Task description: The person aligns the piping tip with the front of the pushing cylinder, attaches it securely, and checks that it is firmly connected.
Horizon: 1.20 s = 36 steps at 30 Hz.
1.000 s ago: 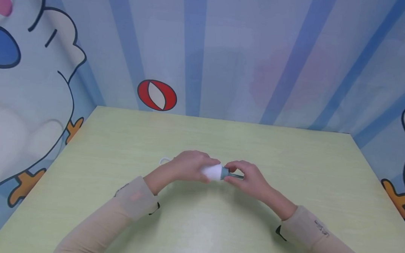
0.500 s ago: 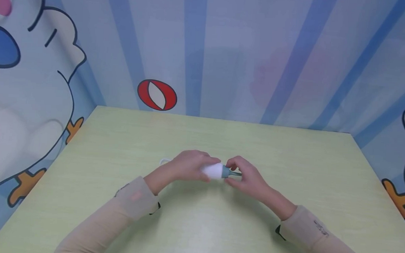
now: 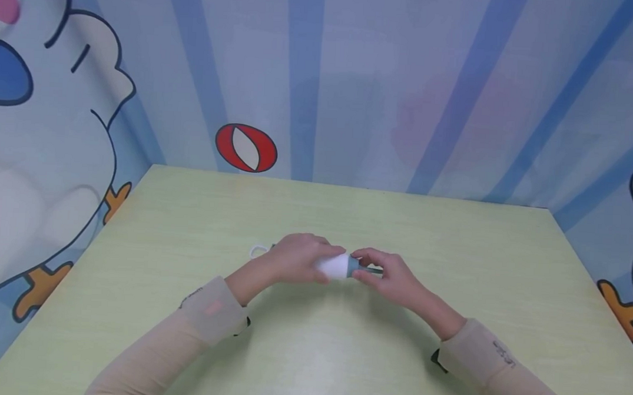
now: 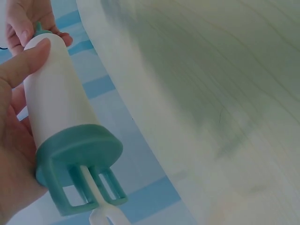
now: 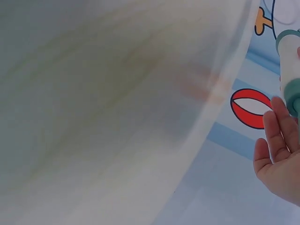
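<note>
My left hand (image 3: 299, 259) grips the white barrel (image 3: 337, 267) of an icing syringe, held sideways over the table. The left wrist view shows its teal end cap with a looped finger grip (image 4: 80, 149) and the white plunger (image 4: 96, 187) passing through it. At the syringe's other end sits a teal nozzle cap (image 3: 353, 266) with a thin tip pointing right. Thumb and fingertips of my right hand (image 3: 395, 279) pinch that cap, the tip running in toward the palm. In the right wrist view the nozzle collar (image 5: 292, 93) shows only partly at the frame's edge.
A pale green table (image 3: 310, 350) lies under both hands. Behind it rises a blue striped backdrop (image 3: 347, 93) with cartoon figures and a red oval printed on it.
My right fingers loosened and lifted a little off the nozzle cap half a second ago, and now close on it again. The left hand and syringe have barely moved.
</note>
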Motion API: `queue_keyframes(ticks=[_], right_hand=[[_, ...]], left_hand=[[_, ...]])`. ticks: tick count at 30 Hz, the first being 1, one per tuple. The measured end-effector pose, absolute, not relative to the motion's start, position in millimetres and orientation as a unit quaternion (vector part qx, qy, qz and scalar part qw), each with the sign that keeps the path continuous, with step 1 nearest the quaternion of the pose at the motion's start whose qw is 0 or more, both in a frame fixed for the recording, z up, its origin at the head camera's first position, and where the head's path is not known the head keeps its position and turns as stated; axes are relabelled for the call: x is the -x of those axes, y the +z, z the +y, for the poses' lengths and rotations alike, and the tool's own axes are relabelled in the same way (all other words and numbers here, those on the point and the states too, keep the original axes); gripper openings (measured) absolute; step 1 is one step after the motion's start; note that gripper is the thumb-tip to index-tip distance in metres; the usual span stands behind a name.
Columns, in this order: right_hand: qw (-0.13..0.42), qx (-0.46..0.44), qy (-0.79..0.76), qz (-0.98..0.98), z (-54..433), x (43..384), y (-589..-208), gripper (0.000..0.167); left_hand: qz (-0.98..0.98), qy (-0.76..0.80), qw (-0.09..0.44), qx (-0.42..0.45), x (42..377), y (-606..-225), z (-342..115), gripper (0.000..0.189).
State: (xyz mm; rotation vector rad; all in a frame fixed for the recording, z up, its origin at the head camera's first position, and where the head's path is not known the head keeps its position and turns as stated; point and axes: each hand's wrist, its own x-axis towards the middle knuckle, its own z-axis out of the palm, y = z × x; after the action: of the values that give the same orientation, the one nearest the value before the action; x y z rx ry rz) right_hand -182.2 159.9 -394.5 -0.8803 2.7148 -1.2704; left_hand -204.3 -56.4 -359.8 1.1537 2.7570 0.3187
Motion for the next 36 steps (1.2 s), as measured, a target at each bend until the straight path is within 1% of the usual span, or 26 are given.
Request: queue_keyframes(ticks=[3, 5, 11, 15, 21, 26, 33, 36], right_hand=[[0.003, 0.278, -0.394, 0.876, 160, 182, -393, 0.040], [-0.006, 0.279, -0.389, 0.878, 159, 182, -392, 0.041], [-0.017, 0.277, -0.395, 0.876, 156, 180, -392, 0.027], [0.010, 0.260, -0.410, 0.874, 156, 180, -392, 0.024], [0.051, 0.229, -0.442, 0.865, 157, 182, -393, 0.024], [0.061, 0.221, -0.449, 0.863, 157, 182, -392, 0.023], [0.066, 0.215, -0.461, 0.858, 156, 180, -394, 0.021], [0.069, 0.221, -0.454, 0.861, 156, 180, -396, 0.021]], left_hand=[[0.919, 0.107, 0.070, -0.374, 205, -360, -57, 0.055], [0.920, 0.110, 0.070, -0.370, 205, -360, -57, 0.056], [0.913, 0.110, 0.060, -0.388, 205, -361, -57, 0.053], [0.912, 0.106, 0.054, -0.392, 204, -364, -57, 0.052], [0.910, 0.111, 0.050, -0.397, 204, -370, -58, 0.051], [0.909, 0.113, 0.048, -0.398, 201, -370, -58, 0.051], [0.910, 0.093, 0.029, -0.403, 196, -370, -59, 0.051], [0.910, 0.096, 0.032, -0.401, 196, -371, -59, 0.052]])
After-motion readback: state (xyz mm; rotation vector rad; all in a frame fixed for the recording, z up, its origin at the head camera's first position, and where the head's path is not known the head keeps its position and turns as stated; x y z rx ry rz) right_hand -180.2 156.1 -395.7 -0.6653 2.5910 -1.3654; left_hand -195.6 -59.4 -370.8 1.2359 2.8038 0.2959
